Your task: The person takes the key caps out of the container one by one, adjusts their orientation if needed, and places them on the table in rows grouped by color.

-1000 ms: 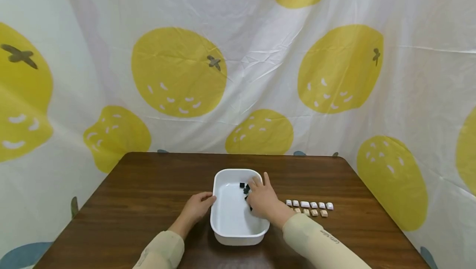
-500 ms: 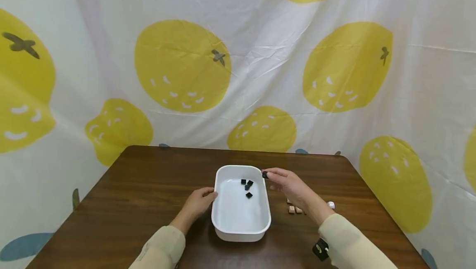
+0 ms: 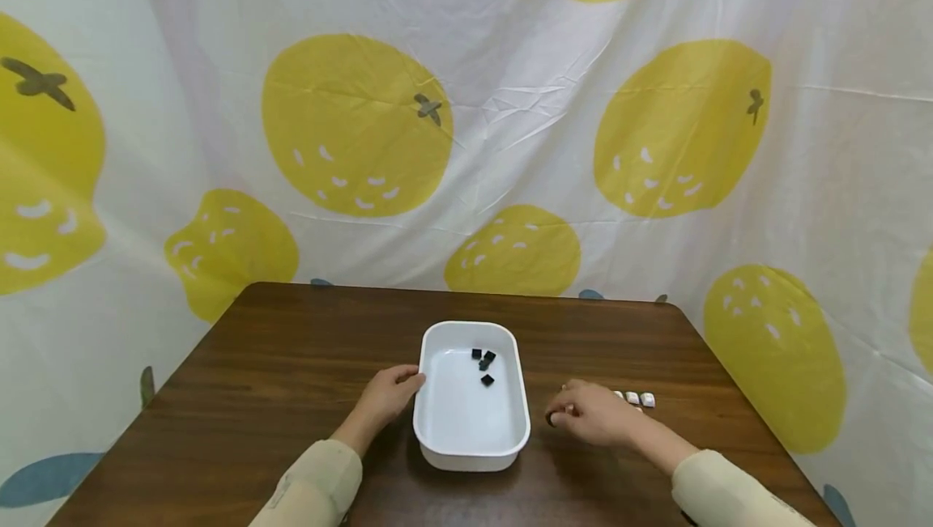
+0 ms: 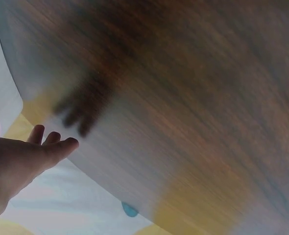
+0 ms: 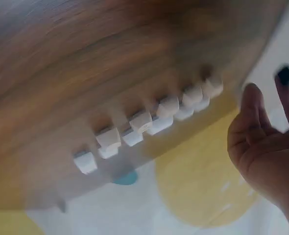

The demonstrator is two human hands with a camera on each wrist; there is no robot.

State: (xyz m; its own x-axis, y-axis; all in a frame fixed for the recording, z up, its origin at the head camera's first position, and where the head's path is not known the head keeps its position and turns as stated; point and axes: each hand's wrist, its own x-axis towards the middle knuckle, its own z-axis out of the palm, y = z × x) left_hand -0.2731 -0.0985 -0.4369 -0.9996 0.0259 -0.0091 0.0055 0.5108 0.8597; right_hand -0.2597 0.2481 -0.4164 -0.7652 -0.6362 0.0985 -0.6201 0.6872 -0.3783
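Note:
A white rectangular tray (image 3: 470, 422) stands at the middle of the table, with several black keycaps (image 3: 487, 380) lying loose toward its far right. My left hand (image 3: 389, 393) touches the tray's left rim with its fingertips, its fingers relaxed. To the right of the tray, low over the table, my right hand (image 3: 594, 414) pinches one black keycap (image 5: 286, 76) at the fingertips. Beyond that hand lie white keycaps (image 3: 632, 398), partly hidden behind it. In the right wrist view, a row of beige keycaps (image 5: 141, 121) runs alongside a row of white keycaps (image 5: 160, 125).
The dark brown wooden table (image 3: 306, 341) reaches back to a hanging cloth (image 3: 510, 163) printed with yellow lemons. Both keycap rows are to the right of the tray.
My right hand has lifted a black keycap out of the tray, carried it over the right rim and lowered it near the table. My left hand has stayed at the tray.

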